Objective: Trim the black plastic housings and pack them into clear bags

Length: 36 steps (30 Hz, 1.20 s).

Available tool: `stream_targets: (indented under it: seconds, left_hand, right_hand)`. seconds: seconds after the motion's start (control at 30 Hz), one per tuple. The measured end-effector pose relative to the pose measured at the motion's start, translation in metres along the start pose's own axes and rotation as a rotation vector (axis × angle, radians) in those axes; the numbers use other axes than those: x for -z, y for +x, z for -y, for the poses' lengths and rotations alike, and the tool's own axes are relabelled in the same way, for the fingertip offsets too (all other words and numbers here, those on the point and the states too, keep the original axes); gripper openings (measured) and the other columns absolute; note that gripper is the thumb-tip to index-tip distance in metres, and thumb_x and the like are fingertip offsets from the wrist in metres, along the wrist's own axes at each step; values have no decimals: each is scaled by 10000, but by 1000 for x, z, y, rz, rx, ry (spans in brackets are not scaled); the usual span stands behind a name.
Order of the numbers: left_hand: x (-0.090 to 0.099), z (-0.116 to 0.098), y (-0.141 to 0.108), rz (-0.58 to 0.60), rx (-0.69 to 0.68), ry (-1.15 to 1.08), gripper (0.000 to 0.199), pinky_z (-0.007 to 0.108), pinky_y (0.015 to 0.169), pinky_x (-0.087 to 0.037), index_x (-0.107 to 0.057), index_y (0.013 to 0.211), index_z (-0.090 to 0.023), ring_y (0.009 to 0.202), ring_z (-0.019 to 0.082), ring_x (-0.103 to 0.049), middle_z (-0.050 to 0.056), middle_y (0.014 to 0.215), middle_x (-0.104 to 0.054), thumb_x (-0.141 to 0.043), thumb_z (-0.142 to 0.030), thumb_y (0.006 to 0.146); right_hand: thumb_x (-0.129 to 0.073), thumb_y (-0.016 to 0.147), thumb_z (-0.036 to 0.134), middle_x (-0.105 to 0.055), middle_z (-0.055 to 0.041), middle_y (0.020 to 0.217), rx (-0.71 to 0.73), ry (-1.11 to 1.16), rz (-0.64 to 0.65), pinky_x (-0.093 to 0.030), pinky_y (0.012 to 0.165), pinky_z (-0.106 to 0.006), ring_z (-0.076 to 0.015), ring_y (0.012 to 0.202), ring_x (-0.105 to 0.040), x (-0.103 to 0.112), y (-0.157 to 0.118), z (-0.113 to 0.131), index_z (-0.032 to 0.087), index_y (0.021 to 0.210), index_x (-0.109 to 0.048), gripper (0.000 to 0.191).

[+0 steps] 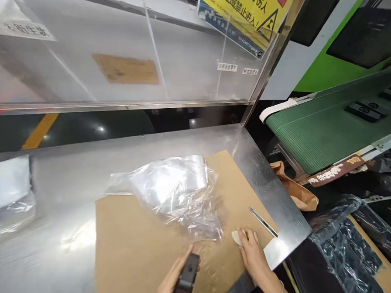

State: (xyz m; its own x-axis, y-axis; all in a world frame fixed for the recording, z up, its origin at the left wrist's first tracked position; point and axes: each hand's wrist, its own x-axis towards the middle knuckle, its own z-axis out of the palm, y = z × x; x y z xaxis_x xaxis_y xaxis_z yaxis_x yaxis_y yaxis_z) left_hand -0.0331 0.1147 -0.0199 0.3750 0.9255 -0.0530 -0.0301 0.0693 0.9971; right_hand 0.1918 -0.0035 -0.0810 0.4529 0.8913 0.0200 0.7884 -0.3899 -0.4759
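My left hand point(171, 281) is closed around a black plastic part point(188, 276) near the bottom edge of the view. To its right, my right hand point(253, 255) holds a small whitish piece point(237, 238) between its fingers, low over the brown cardboard sheet point(121, 238). Just beyond my right hand lies a thin cutter knife point(263, 222), slanting across the sheet. A crumpled heap of clear plastic bags point(174, 187) rests on the cardboard, ahead of both hands.
The cardboard lies on a metal table point(62, 179). More plastic bags point(9, 187) are at the far left. Beyond the right edge, a green conveyor belt point(319, 127) carries black parts point(366, 111). A plastic-lined box point(348, 248) stands lower right. A clear panel point(184, 59) rises behind the table.
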Motion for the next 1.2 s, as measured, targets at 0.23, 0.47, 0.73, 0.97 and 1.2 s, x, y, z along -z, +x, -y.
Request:
stream_targets:
  seconds: [0.23, 0.47, 0.73, 0.97, 1.2]
  left_hand:
    - [52, -89, 10, 447, -408, 155, 541, 318, 752, -508, -438, 1275, -232, 862, 195, -619, 96, 974, -647, -505, -111, 752]
    - [96, -126, 2, 754, -508, 38, 574, 305, 653, -472, -426, 1278, -217, 761, 179, -587, 96, 892, -643, -463, -44, 732]
    - [86, -127, -6, 1026, -475, -47, 585, 301, 661, -473, -455, 1261, -229, 764, 183, -611, 84, 884, -656, -494, -58, 703]
    - [63, -131, -26, 1134, -538, -50, 526, 272, 584, -455, -545, 1159, -205, 648, 168, -590, 58, 758, -646, -497, -64, 655]
    - [40, -150, -44, 1274, -582, -115, 480, 256, 561, -434, -601, 1049, -178, 599, 157, -572, 48, 708, -650, -475, -52, 603]
  right_hand:
    - [-452, 791, 213, -561, -135, 1067, -164, 197, -45, -521, 739, -354, -221, 901, -587, 42, -8, 80, 137, 1143, -516, 365]
    - [-429, 868, 304, -453, -116, 1286, -95, 574, -126, -414, 968, -399, -248, 1202, -432, 95, -78, 231, 212, 1282, -413, 424]
    - [-406, 888, 416, -491, -101, 1223, -201, 639, -292, -426, 958, -422, -253, 1154, -468, 103, -133, 282, 252, 1266, -438, 413]
    - [-433, 879, 352, -465, -107, 1178, -231, 449, -401, -446, 920, -407, -251, 1103, -486, 114, -159, 304, 225, 1247, -475, 391]
    - [-458, 854, 197, -409, -104, 1178, -160, 257, -484, -439, 905, -401, -229, 1082, -464, 136, -180, 308, 232, 1314, -404, 464]
